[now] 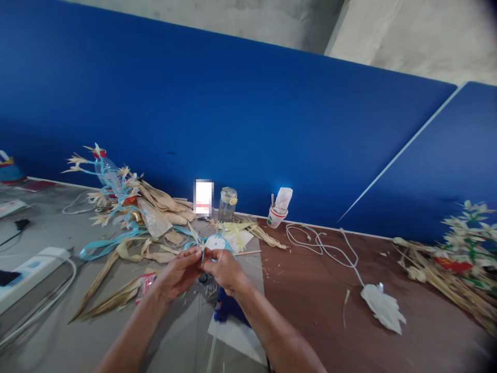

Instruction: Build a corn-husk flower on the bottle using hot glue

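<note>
My left hand (182, 270) and my right hand (224, 268) meet at the middle of the desk, thumbs and fingertips pinched together. Between them is a small husk piece with light-blue tape (202, 250), its pale tips pointing up; the fingers cover most of it. Just behind the hands lies a white roll (215, 242) with light-blue tape around it. Under my right wrist is a dark blue tool (230, 306), partly hidden, resting on white paper (238, 338). Dried corn husks (112, 296) and a loose blue ribbon (101, 246) lie to the left.
At the back left, blue-stemmed husk flowers (116, 199) surround a plastic bottle (108, 173). A clear jar (228, 204) and a paper cup (276, 216) stand by the blue partition (248, 114). A power strip (34, 274) lies left; a white cable (330, 246) and crumpled tissue (383, 306) lie right.
</note>
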Demonstrator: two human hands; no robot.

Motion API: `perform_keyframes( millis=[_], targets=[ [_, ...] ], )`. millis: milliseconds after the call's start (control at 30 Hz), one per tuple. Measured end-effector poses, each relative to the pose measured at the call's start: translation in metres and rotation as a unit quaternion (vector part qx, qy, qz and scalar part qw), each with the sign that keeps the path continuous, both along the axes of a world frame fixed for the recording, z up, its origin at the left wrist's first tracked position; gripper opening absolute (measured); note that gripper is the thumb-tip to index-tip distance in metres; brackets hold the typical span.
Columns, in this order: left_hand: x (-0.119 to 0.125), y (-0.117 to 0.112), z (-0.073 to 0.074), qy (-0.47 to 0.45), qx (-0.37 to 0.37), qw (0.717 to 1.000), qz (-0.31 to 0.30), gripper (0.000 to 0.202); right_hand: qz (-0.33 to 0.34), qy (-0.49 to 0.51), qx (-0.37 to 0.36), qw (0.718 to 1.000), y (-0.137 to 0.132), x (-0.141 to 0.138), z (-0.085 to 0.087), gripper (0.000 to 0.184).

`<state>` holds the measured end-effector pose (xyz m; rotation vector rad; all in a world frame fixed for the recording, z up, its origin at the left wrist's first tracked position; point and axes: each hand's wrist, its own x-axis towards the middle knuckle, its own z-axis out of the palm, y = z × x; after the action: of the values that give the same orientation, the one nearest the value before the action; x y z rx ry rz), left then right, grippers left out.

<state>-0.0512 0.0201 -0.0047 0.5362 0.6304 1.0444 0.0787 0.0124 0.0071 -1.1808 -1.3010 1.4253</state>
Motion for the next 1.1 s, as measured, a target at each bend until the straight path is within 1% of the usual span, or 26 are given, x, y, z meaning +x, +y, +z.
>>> perform_keyframes(
  millis=[100, 200, 400, 500, 633, 767, 867, 1000, 1100],
  targets=[
    [-0.0019, 0.0021, -0.004, -0.012, -0.001, 1.0, 0.005, 0.011, -0.009, 0.005, -0.014, 1.0, -0.0009, -0.0011, 0.0026, 0.003],
    [-0.0031, 0.0039, -0.0044, -0.022, -0.007, 1.0, 0.005, 0.013, -0.02, -0.025, -0.024, 0.999, -0.001, -0.0009, 0.0042, 0.003],
    [-0.0058, 0.0056, -0.0009, -0.017, -0.013, 1.0, 0.001, 0.014, -0.013, -0.049, -0.022, 0.998, -0.0019, -0.0012, 0.0009, 0.014],
    [-0.0077, 0.0068, -0.0024, -0.016, -0.021, 1.0, 0.005, 0.016, -0.016, -0.049, -0.028, 0.998, -0.0033, -0.0024, 0.0002, 0.016],
    [-0.0081, 0.0077, -0.0054, -0.009, -0.017, 1.0, -0.001, 0.011, -0.017, -0.054, -0.038, 0.998, -0.0043, -0.0026, 0.0003, 0.017],
    [-0.0058, 0.0055, -0.0045, -0.005, -0.022, 1.0, 0.004, 0.01, -0.018, -0.038, -0.026, 0.999, -0.0038, -0.0013, -0.0013, 0.019],
    [-0.0045, 0.0029, -0.0022, -0.001, -0.028, 1.0, 0.005, 0.01, -0.009, -0.016, -0.03, 0.999, -0.0037, 0.0, -0.0009, 0.021],
    [-0.0039, 0.0002, 0.0, -0.005, -0.013, 1.0, -0.02, 0.012, 0.004, -0.001, -0.034, 0.999, -0.004, 0.0015, 0.0019, 0.025],
    [-0.004, -0.001, -0.0004, -0.013, 0.004, 0.999, -0.039, 0.008, 0.014, 0.02, -0.039, 0.999, -0.0036, 0.0024, 0.0029, 0.027]
  ],
)
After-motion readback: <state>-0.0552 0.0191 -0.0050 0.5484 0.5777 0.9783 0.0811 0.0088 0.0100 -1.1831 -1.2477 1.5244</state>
